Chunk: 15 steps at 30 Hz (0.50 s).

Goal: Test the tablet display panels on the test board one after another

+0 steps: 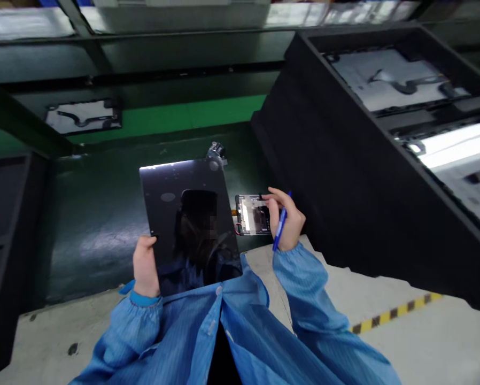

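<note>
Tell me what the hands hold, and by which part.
Left hand: the glossy dark panel, by its left edge. Right hand: a blue pen, partway along its barrel; whether it also grips the small device is unclear.

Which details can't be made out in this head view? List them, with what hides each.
All in the head view:
Left hand: fingers hidden behind the glossy black rectangular panel.
Small silver-and-black rectangular module: printed markings too small.
Slim blue pen: any lettering too small.
White rectangular panel, far right: cut off by right edge.
</note>
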Motion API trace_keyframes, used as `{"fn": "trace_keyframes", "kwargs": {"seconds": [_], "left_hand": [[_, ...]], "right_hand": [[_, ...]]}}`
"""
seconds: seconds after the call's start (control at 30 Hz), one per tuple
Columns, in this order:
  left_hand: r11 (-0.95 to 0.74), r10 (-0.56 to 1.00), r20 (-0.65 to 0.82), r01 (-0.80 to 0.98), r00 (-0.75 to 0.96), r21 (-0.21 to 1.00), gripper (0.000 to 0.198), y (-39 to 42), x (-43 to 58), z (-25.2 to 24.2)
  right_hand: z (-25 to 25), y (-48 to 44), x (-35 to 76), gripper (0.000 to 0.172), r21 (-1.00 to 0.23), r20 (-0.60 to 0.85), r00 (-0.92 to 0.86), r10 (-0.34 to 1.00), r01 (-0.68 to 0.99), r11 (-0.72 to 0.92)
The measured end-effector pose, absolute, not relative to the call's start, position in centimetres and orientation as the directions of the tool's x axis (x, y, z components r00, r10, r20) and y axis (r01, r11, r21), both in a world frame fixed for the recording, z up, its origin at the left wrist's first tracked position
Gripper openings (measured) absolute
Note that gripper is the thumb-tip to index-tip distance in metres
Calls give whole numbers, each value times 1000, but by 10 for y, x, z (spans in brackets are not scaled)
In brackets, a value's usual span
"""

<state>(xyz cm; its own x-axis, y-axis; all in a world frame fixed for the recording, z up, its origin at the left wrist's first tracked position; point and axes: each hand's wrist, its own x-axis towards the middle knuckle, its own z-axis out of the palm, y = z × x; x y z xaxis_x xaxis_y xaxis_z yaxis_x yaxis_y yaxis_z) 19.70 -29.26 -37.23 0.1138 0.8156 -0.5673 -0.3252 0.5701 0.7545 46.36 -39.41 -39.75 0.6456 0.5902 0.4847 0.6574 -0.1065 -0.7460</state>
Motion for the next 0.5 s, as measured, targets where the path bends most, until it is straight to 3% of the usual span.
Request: {"fn": "trace_keyframes", "kwargs": {"seconds": [0.07, 0.1, 0.13, 0.2, 0.3, 0.43, 0.5], "left_hand": [[588, 792, -600, -413, 118, 695, 9, -293, 201, -367], [598, 780, -611, -445, 133, 666, 9, -293, 202, -366], [615, 766, -623, -462, 159, 639, 10, -293, 202, -365], [668, 724, -649, -471, 233, 576, 13, -293, 201, -364], [743, 654, -676, -459, 340, 487, 14, -293, 197, -364], [753, 639, -687, -467, 347, 465, 15, -293, 193, -363], [753, 642, -677, -461, 360, 469, 17, -292, 193, -363]], "right_hand": [[-376, -398, 439, 30, -797, 511, 565, 648, 593, 113], [-366, -400, 428, 29, -793, 514, 437, 738, 569, 216], [-356, -402, 417, 25, -768, 543, 269, 795, 541, 342], [-344, -404, 401, 23, -686, 594, 96, 799, 579, 441], [-343, -402, 394, 32, -566, 660, 189, 727, 762, 315], [-351, -398, 408, 32, -603, 655, 376, 655, 782, 155], [-353, -396, 412, 28, -580, 659, 363, 659, 803, 137]]}}
